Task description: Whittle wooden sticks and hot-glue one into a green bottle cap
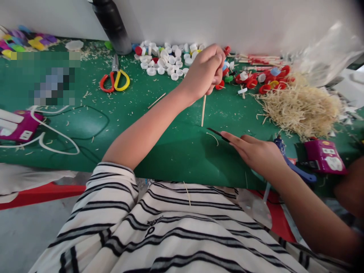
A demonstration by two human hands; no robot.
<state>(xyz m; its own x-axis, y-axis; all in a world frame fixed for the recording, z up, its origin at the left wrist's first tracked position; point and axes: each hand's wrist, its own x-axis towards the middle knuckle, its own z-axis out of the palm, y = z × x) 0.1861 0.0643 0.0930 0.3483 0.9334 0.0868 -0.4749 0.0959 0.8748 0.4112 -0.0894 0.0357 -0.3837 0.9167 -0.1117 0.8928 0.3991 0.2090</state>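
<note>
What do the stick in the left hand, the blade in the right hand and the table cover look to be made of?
Stick: pale and matte, probably wood or bamboo, like the shavings pile. Blade: thin, dark and pointed, likely metal; its finish is unclear. Table cover: flat matte green, perhaps a cutting mat or felt; the look leaves it open.

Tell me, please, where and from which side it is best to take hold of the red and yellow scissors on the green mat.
Grip the scissors by the two handle loops, one red, one yellow, coming from the near side. They lie flat and shut with the loops toward the person and the blades pointing away toward the dark bottle. The mat around the loops holds only small shavings, so I judge the approach free.
</note>
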